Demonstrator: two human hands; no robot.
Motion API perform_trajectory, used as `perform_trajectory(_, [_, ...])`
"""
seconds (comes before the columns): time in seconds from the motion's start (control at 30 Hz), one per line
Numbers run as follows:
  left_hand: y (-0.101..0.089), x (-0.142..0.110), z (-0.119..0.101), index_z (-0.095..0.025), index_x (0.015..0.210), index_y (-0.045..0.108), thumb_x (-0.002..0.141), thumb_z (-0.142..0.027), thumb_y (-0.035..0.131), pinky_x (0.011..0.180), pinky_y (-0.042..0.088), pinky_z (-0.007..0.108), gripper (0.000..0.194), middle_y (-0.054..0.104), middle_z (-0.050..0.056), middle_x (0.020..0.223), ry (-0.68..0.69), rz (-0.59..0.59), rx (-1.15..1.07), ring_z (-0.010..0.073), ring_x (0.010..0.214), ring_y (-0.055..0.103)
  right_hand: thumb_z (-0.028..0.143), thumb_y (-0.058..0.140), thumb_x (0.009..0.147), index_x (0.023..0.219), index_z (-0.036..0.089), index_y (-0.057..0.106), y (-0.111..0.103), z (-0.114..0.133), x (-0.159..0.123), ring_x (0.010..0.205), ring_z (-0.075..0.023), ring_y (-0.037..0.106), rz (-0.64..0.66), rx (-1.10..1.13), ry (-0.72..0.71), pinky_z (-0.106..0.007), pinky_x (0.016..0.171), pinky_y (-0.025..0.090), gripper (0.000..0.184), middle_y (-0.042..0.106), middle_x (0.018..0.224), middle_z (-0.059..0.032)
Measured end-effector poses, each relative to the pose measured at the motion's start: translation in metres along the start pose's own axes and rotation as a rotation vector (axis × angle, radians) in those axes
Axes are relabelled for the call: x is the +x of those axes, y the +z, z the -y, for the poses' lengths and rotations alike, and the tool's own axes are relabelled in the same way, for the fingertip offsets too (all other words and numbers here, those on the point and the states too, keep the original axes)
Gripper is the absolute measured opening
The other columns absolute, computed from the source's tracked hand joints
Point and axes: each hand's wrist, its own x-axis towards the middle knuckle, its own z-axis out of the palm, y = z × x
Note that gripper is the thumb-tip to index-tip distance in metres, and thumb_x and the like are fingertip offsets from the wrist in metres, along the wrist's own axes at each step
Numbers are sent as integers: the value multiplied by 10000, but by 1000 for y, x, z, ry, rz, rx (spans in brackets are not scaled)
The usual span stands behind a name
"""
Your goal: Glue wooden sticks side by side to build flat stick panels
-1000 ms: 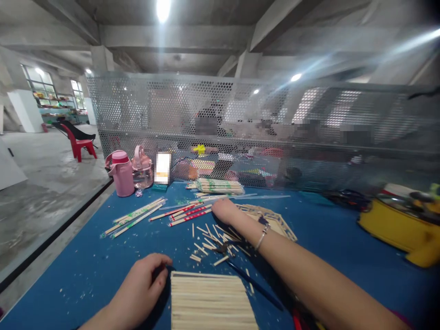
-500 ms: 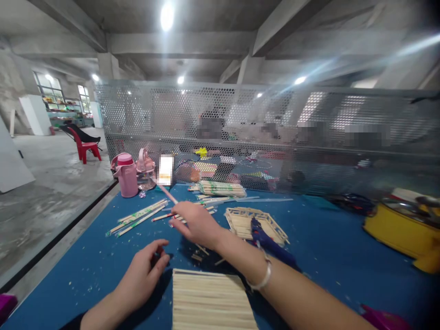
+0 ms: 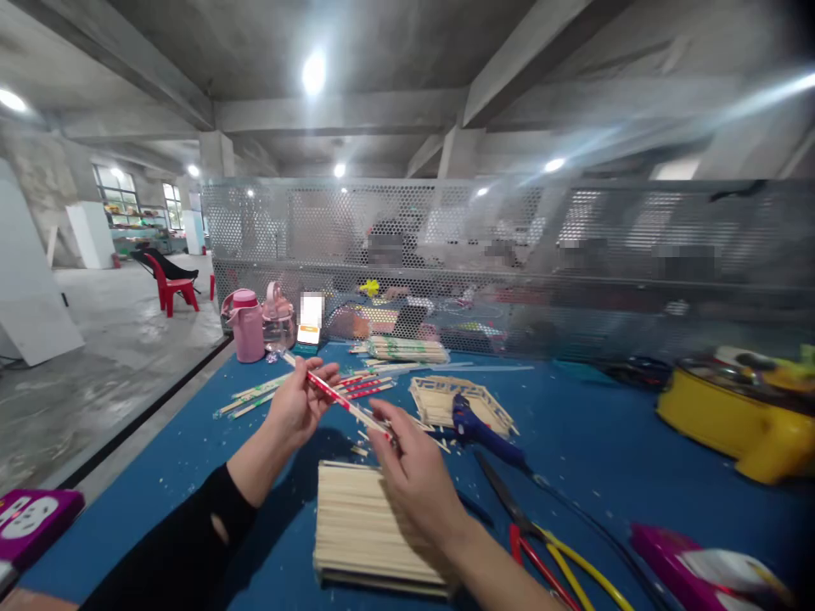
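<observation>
A pair of wrapped disposable chopsticks (image 3: 331, 391) with red print slants between my two hands. My left hand (image 3: 299, 406) has its upper end across the fingers, palm turned up. My right hand (image 3: 413, 467) pinches the lower end. Below them lies a flat panel of glued wooden sticks (image 3: 360, 518), partly covered by my right hand. Behind my right hand rests a small stick-built tray (image 3: 433, 397), with a blue glue gun (image 3: 484, 433) lying against it. More wrapped chopsticks (image 3: 258, 397) are spread beyond my left hand.
Long-bladed pliers or shears (image 3: 519, 518) with red and yellow handles lie at right. A yellow pot (image 3: 706, 424) stands farther right. Behind are a pink flask (image 3: 247, 327), a phone (image 3: 310, 321) and a chopstick bundle (image 3: 407, 349) before a perforated metal screen (image 3: 356, 221).
My right hand has drawn back from the loose chopsticks with a wrapped pair. My left hand has risen and taken its other end. The view has shifted, showing the shears.
</observation>
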Motion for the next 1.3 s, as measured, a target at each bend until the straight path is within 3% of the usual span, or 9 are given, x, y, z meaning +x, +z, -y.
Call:
perform_trajectory(0.13, [6,-5,6,-174,858,484,932,-345,290,639,487,247,270,685,51,832,26,61,-35,144,766,654,331,308,904,739,214,584,-6,-9,5,588,-163,577,154,-246,63,-241,535,353,343,638,640,-17])
perform_trajectory(0.33, [20,-12,35,-146,891,527,850,-470,443,762,456,315,337,690,98,870,57,375,63,201,877,630,340,281,900,695,196,558,-10,-11,12,508,-152,521,70,-225,41,-246,494,290,374,591,566,-16])
perform_trajectory(0.57, [45,-4,43,-130,818,614,860,-485,340,732,456,278,451,673,86,846,334,623,802,179,781,604,386,304,878,644,198,511,-4,-22,5,468,-136,441,-136,39,155,-243,457,308,364,495,509,11])
perform_trajectory(0.7, [56,-5,48,-132,865,649,883,-392,292,690,459,247,443,665,59,795,376,698,984,165,752,594,375,266,882,762,184,559,-2,-29,4,491,-145,455,-166,94,193,-245,443,335,370,523,554,-6])
perform_trajectory(0.87, [57,5,40,-149,861,640,855,-309,351,680,444,264,330,649,46,741,425,636,1188,182,732,589,418,437,801,722,184,573,-19,-41,10,489,-137,464,-129,104,230,-247,463,373,282,556,578,-3])
perform_trajectory(0.97, [47,10,31,-165,808,615,836,-265,399,757,410,308,240,644,73,779,462,553,1327,216,803,580,447,592,689,876,174,555,-32,-44,12,518,-126,467,-206,144,277,-249,503,391,333,550,652,10])
perform_trajectory(1.03, [39,9,31,-183,725,599,801,-272,479,777,392,321,167,640,78,747,447,545,1409,235,806,581,480,564,708,982,175,520,-35,-42,12,465,-111,428,-229,331,316,-229,452,364,413,482,571,54])
perform_trajectory(1.13, [24,3,36,-208,643,565,754,-308,562,752,392,304,149,629,59,685,399,546,1480,232,757,589,532,442,778,857,184,566,-35,-38,11,352,-88,345,-192,616,398,-203,356,285,378,388,430,87])
perform_trajectory(1.3, [-22,7,25,-217,616,510,751,-346,558,709,375,280,193,590,30,654,359,305,1459,216,745,570,661,264,775,630,215,480,-50,-51,18,269,-85,267,-403,620,415,-212,304,243,516,284,333,102])
